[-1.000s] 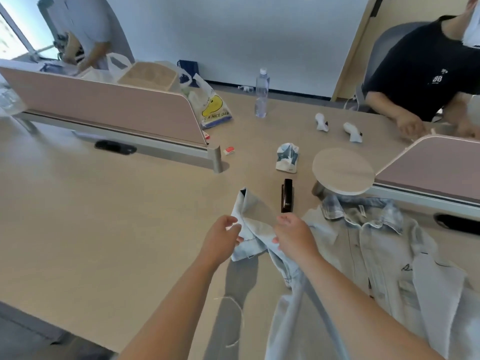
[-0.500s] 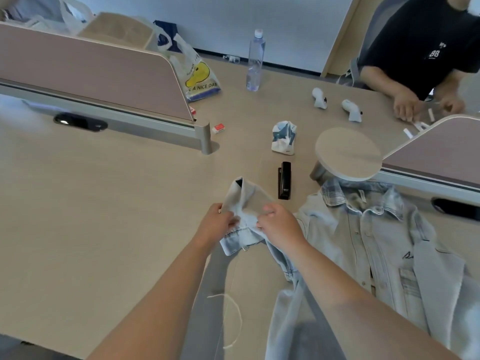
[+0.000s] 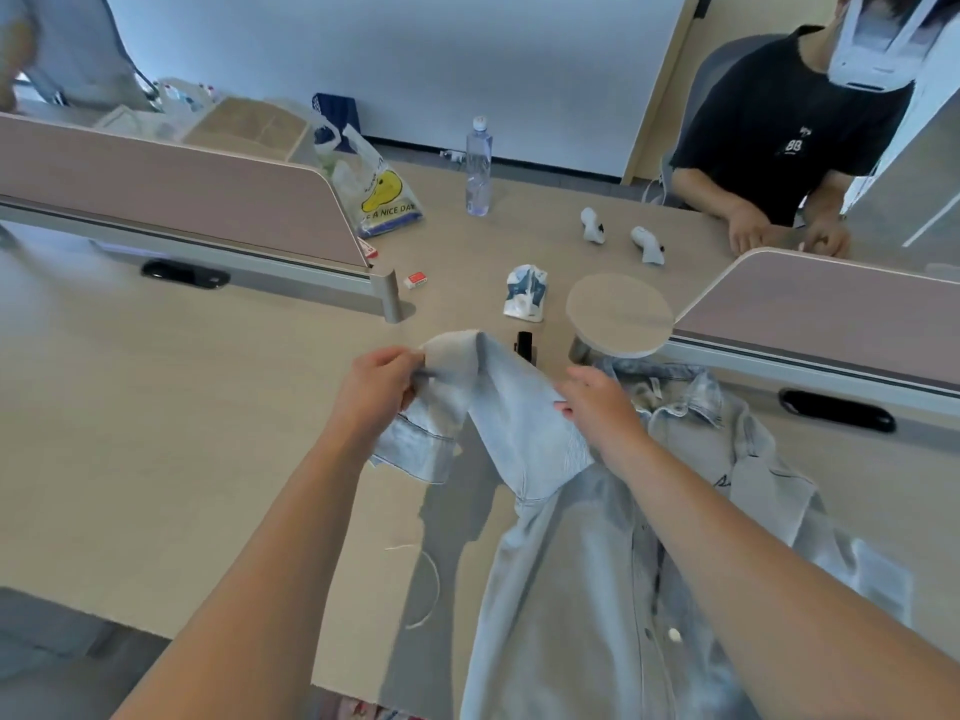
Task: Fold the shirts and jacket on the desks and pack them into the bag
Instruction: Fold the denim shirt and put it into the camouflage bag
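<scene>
Denim cloth is held up in both hands. The left hand (image 3: 376, 394) pinches the cuff end of the sleeve (image 3: 519, 423) with curled fingers. A moment ago the two hands were close together. Now they have pulled apart, so the sleeve stretches out between them, lifted off the table (image 3: 156, 433). The right hand (image 3: 597, 407) grips the sleeve nearer the shoulder. The jacket (image 3: 571, 589) lies on the table below and right of that hand. The sleeve looks ready to fold across.
</scene>
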